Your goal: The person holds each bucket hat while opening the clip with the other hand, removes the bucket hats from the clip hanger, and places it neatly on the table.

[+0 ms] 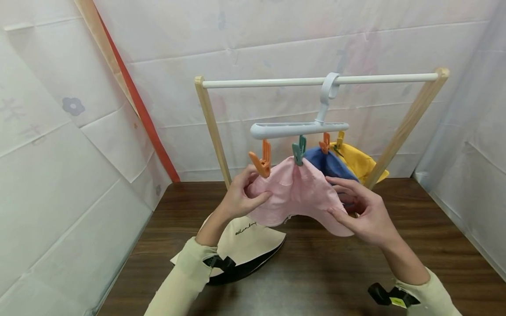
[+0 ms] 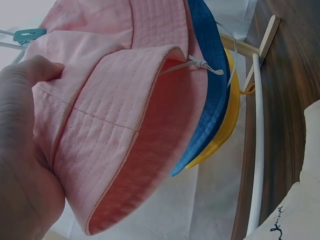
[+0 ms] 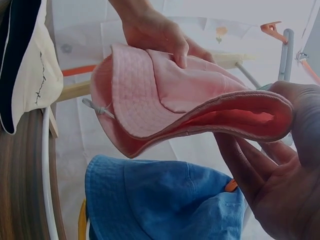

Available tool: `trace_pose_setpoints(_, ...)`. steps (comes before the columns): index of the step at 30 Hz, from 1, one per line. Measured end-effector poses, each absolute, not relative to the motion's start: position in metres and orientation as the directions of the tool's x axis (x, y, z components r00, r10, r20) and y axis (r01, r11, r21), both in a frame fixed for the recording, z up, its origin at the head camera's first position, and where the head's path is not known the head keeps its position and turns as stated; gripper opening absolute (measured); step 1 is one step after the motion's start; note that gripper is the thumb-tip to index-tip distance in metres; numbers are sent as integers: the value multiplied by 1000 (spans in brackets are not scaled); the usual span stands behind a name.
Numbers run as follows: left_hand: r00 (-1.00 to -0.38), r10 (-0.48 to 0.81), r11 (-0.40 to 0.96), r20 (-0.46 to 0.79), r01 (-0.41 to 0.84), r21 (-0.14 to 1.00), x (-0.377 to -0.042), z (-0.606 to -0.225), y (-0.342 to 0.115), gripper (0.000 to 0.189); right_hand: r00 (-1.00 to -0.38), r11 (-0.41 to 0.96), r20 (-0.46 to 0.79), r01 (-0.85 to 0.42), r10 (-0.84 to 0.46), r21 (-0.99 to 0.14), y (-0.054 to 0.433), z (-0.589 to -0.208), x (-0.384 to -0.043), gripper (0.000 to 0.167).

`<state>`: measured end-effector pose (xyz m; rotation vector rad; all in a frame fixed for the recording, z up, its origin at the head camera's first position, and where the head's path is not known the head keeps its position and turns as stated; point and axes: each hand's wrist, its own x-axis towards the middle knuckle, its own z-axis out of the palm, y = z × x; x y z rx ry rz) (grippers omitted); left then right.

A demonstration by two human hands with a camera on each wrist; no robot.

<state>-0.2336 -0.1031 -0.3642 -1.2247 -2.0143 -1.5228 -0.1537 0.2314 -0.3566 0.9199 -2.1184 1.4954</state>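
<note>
A pink bucket hat [image 1: 296, 193] hangs from a green clip [image 1: 299, 150] that pinches the middle of its crown. My left hand [image 1: 247, 193] grips the hat's left side, thumb in front and fingers behind. On the other side my right hand [image 1: 361, 208] holds the brim, its thumb in front and its fingers spread behind. Just above my left hand dangles an orange clip [image 1: 264, 160] with no cloth in it. In the right wrist view the pink hat [image 3: 175, 90] sags between both hands, a drawstring knot [image 3: 101, 109] at its brim.
A pale hanger [image 1: 296, 129] hooks over the white rod [image 1: 269, 83] of a wooden stand [image 1: 213, 127]. Behind the pink hat, clips hold a blue hat [image 1: 328, 164] and a yellow hat [image 1: 361, 162]. A cream hat [image 1: 245, 241] with dark lining lies on the brown table [image 1: 316, 272].
</note>
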Motion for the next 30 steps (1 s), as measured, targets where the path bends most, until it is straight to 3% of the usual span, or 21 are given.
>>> trace_pose_setpoints(11,-569,411,-68,712,760,646,-226,-367,-104,45,-689,187,656,-720,-309,-669,239,-355,-155,68)
trace_pose_setpoints(30,-600,382,22,703,766,642,-218,-373,-101,31,-703,225,631,-706,-328,-671,247,-342,-155,66)
